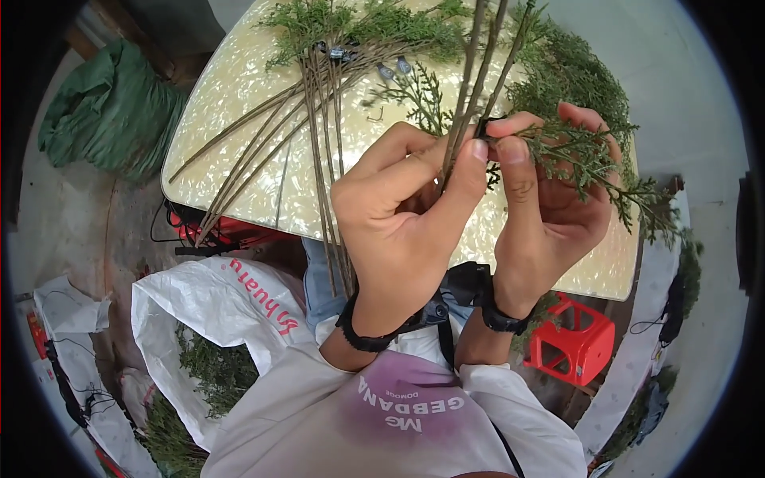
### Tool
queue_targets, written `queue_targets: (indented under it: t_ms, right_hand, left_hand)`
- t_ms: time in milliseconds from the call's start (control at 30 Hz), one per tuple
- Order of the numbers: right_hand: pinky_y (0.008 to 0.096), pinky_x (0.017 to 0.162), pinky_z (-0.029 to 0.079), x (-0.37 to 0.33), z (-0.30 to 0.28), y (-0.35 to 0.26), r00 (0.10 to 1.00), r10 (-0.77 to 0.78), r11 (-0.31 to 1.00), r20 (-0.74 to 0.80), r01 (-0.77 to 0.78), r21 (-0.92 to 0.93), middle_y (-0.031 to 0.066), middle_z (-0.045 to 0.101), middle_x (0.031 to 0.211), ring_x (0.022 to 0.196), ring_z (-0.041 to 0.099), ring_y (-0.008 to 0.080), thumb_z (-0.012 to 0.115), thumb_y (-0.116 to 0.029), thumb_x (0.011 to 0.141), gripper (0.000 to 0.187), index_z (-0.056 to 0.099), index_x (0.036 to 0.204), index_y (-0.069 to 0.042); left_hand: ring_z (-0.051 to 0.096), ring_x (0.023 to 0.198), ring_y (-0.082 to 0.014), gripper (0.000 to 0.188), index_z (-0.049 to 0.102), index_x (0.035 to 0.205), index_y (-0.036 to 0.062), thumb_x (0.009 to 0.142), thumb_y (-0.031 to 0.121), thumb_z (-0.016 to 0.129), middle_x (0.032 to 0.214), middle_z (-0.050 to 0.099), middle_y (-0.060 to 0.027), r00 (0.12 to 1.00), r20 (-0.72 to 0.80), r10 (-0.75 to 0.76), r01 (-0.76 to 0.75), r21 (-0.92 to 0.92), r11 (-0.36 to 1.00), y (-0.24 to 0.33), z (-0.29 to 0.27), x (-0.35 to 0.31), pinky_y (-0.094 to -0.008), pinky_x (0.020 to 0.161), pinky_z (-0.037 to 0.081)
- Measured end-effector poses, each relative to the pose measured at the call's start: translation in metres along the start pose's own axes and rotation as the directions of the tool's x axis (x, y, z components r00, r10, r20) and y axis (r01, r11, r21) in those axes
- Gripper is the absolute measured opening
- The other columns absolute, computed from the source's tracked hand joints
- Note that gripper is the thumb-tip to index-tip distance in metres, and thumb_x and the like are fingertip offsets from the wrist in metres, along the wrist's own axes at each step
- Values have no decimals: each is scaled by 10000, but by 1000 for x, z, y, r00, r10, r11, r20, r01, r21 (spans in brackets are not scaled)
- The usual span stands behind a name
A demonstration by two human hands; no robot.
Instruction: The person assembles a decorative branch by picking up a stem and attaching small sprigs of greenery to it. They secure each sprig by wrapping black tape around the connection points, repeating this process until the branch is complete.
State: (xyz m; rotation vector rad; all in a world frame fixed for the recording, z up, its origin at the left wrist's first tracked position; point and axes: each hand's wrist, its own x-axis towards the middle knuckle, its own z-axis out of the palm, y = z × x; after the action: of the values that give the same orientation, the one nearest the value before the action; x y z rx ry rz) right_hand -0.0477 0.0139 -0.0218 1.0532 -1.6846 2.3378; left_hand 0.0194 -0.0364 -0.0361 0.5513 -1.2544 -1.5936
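Over the table, my left hand (402,207) is closed round a few thin brown stems (470,84) that rise toward the far edge. My right hand (550,203) pinches the base of a green, cypress-like sprig (586,159), whose leafy tip points right. The thumbs and fingertips meet at a small dark piece (483,127) on the stems; fingers partly hide it, so its kind is unclear. Just beyond my left hand lies a loose green sprig (422,97). Several long brown-stemmed branches (319,119) lie in a bundle to the left, their leafy ends at the back.
The pale, glossy table (227,127) has a heap of green foliage (570,76) at its far right. A green sack (107,111) sits on the floor at left. Nearer, a white woven bag (171,299) holds greenery. A red plastic stool (578,338) stands at lower right.
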Motion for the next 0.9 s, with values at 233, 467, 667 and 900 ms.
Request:
queue_targets:
  t_ms: [233, 467, 667, 900]
  right_hand:
    - [246, 780, 510, 1, -1, 6, 1000, -10, 1000, 20, 10, -10, 150, 683, 962, 849, 637, 134, 677, 52, 854, 451, 449, 1241, 15]
    - [231, 789, 495, -5, 0, 15, 999, -42, 999, -29, 42, 5, 160, 685, 962, 837, 631, 123, 691, 59, 840, 441, 456, 1207, -4]
    - [224, 788, 490, -7, 2, 21, 996, -75, 997, -58, 76, 13, 163, 682, 955, 842, 628, 118, 693, 67, 836, 428, 449, 1176, -24]
    - [232, 789, 499, -11, 5, 27, 989, -143, 990, -40, 142, -15, 158, 670, 968, 857, 626, 124, 675, 82, 843, 404, 445, 1156, -31]
  left_hand:
    - [384, 543, -3, 145, 722, 934, -50, 800, 2, 746, 700, 518, 17, 996, 1, 93, -93, 91, 991, -5, -4, 3, -194, 462, 254]
    - [373, 614, -14, 191, 720, 1005, -40, 826, 23, 743, 704, 470, 48, 993, 21, 117, -119, 162, 980, -5, -3, 2, -184, 518, 251]
    - [394, 553, -16, 146, 723, 931, -47, 797, 6, 749, 680, 508, 17, 987, 33, 159, -163, 148, 976, -12, -3, 8, -198, 472, 264]
    - [411, 529, -18, 124, 724, 894, -48, 790, 13, 752, 664, 530, 3, 987, 7, 159, -159, 134, 978, -20, -2, 9, -203, 453, 278]
